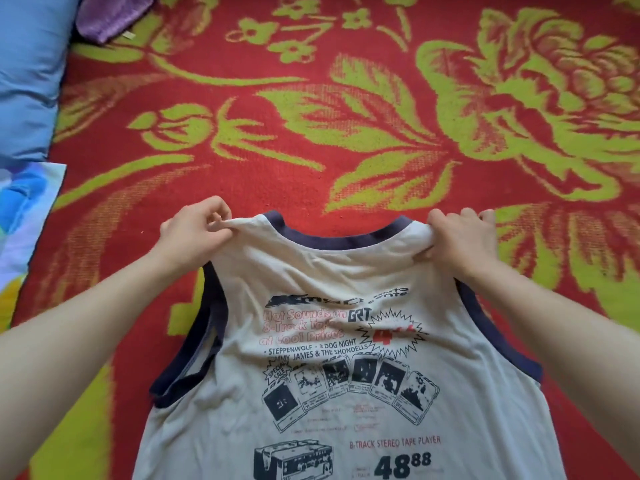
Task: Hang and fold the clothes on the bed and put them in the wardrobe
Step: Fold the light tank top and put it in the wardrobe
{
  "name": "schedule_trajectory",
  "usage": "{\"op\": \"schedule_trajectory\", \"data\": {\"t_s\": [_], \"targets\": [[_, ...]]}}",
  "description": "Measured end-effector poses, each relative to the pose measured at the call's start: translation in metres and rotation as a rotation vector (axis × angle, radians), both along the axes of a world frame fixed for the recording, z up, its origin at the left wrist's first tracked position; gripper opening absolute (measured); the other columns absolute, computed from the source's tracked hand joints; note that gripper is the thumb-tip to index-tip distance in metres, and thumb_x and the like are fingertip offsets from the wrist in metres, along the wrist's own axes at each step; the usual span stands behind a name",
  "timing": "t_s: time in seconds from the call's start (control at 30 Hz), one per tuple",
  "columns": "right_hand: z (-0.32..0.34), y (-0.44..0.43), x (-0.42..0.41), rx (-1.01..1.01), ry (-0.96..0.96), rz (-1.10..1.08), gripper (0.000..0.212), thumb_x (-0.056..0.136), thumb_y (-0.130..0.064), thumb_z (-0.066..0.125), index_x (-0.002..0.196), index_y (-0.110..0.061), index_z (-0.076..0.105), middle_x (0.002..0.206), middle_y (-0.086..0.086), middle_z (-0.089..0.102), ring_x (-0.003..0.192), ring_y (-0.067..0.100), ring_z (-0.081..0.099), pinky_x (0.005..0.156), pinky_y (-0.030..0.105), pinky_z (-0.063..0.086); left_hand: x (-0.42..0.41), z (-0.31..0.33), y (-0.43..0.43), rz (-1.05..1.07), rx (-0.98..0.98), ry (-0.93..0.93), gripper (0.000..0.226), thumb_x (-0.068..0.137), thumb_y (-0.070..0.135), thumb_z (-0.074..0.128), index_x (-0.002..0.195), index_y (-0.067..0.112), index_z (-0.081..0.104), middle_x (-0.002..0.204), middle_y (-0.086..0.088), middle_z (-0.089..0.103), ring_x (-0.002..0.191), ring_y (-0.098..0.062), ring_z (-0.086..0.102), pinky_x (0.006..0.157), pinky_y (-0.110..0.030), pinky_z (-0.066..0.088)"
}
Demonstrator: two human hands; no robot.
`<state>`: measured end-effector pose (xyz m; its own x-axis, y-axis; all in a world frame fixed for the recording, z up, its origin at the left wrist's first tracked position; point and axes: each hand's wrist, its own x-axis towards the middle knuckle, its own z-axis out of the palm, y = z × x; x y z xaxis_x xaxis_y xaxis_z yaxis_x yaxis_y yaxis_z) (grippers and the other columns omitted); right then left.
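A cream sleeveless shirt [346, 368] with dark navy trim and a black and red printed advert lies spread on the bed, neck pointing away from me. My left hand [194, 233] pinches its left shoulder strap. My right hand [460, 237] grips the right shoulder strap, fingers curled into the cloth. Both shoulders are lifted a little off the blanket. The shirt's lower hem runs out of the bottom of the view.
A red blanket [311, 133] with large green flower patterns covers the bed. A light blue pillow [31, 74] lies at the left edge. A purple cloth [104, 15] sits at the top left. A colourful printed fabric [24, 216] shows at the left.
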<state>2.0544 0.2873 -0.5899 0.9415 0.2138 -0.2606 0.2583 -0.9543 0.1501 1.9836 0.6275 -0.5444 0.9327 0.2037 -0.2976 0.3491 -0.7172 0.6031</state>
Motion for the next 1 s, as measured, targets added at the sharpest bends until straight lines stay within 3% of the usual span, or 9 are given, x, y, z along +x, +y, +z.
{"op": "schedule_trajectory", "data": {"t_s": [0.13, 0.2, 0.27, 0.43, 0.57, 0.67, 0.77, 0.87, 1.0], "targets": [[0.048, -0.027, 0.0, 0.271, 0.156, -0.079, 0.047, 0.072, -0.053, 0.069, 0.068, -0.019, 0.037, 0.067, -0.003, 0.048, 0.078, 0.022, 0.041, 0.065, 0.034, 0.021, -0.009, 0.032, 0.012, -0.081, -0.144, -0.121, 0.027, 0.083, -0.001, 0.061, 0.07, 0.02, 0.05, 0.062, 0.003, 0.05, 0.054, -0.002, 0.043, 0.052, -0.013, 0.035], [0.072, -0.039, -0.001, 0.623, 0.268, -0.226, 0.041, 0.081, -0.035, 0.068, 0.063, -0.014, 0.037, 0.058, -0.001, 0.04, 0.061, 0.02, 0.039, 0.056, 0.03, 0.024, -0.017, 0.044, 0.017, -0.07, -0.205, -0.139, 0.027, 0.083, -0.004, 0.06, 0.071, 0.018, 0.051, 0.06, 0.001, 0.05, 0.048, 0.002, 0.041, 0.047, -0.009, 0.032], [0.087, -0.045, -0.002, 0.806, 0.296, -0.243, 0.038, 0.087, -0.016, 0.063, 0.06, -0.011, 0.036, 0.055, 0.002, 0.034, 0.053, 0.017, 0.032, 0.053, 0.027, 0.025, -0.023, 0.052, 0.021, -0.064, -0.223, -0.15, 0.026, 0.084, -0.004, 0.061, 0.071, 0.017, 0.052, 0.061, 0.0, 0.05, 0.048, 0.002, 0.042, 0.045, -0.009, 0.032], [0.103, -0.04, -0.014, 0.82, 0.123, -0.129, 0.04, 0.082, -0.003, 0.064, 0.058, -0.009, 0.033, 0.057, 0.005, 0.033, 0.055, 0.018, 0.028, 0.053, 0.028, 0.023, -0.034, 0.071, 0.021, -0.059, -0.163, -0.25, 0.028, 0.083, -0.005, 0.063, 0.068, 0.017, 0.052, 0.063, 0.002, 0.052, 0.049, 0.005, 0.047, 0.049, -0.004, 0.033], [0.116, -0.048, -0.039, 0.626, -0.129, -0.01, 0.045, 0.081, -0.022, 0.067, 0.061, -0.019, 0.027, 0.05, 0.003, 0.032, 0.052, 0.025, 0.031, 0.052, 0.032, 0.023, -0.053, 0.088, 0.022, -0.052, -0.151, -0.31, 0.026, 0.082, -0.002, 0.066, 0.068, 0.016, 0.053, 0.061, 0.005, 0.053, 0.049, 0.006, 0.047, 0.049, -0.005, 0.033], [0.125, -0.061, -0.073, 0.574, -0.342, 0.252, 0.039, 0.078, -0.043, 0.049, 0.059, -0.01, 0.037, 0.043, 0.012, 0.037, 0.038, 0.028, 0.04, 0.049, 0.026, 0.025, -0.087, 0.097, 0.02, -0.103, -0.114, -0.328, 0.026, 0.08, -0.001, 0.067, 0.069, 0.018, 0.054, 0.06, 0.006, 0.053, 0.05, 0.004, 0.044, 0.048, -0.006, 0.032], [0.119, -0.082, -0.11, 0.551, -0.438, 0.633, 0.049, 0.099, -0.039, 0.032, 0.061, -0.009, 0.042, 0.041, 0.01, 0.039, 0.032, 0.022, 0.041, 0.041, 0.027, 0.023, -0.141, 0.096, 0.012, -0.342, -0.007, -0.384, 0.02, 0.08, 0.016, 0.06, 0.071, 0.029, 0.048, 0.069, 0.007, 0.051, 0.058, 0.0, 0.044, 0.054, -0.014, 0.036], [0.098, -0.096, -0.155, 0.489, -0.336, 0.88, 0.027, 0.097, -0.019, 0.035, 0.071, -0.019, 0.032, 0.044, 0.003, 0.042, 0.034, 0.018, 0.044, 0.038, 0.024, 0.032, -0.195, 0.075, -0.009, -0.662, 0.273, -0.382, 0.008, 0.072, 0.018, 0.044, 0.071, 0.023, 0.049, 0.073, 0.004, 0.053, 0.049, -0.021, 0.049, 0.047, -0.028, 0.038], [0.048, -0.094, -0.22, 0.129, 0.161, 0.772, 0.032, 0.042, -0.02, 0.085, 0.057, -0.013, 0.057, 0.049, 0.004, 0.053, 0.042, 0.017, 0.056, 0.038, 0.02, 0.035, -0.26, 0.018, -0.037, -0.957, 0.533, -0.326, 0.015, 0.062, 0.008, 0.037, 0.066, 0.019, 0.047, 0.056, 0.001, 0.05, 0.049, -0.019, 0.05, 0.055, -0.029, 0.025]]}}
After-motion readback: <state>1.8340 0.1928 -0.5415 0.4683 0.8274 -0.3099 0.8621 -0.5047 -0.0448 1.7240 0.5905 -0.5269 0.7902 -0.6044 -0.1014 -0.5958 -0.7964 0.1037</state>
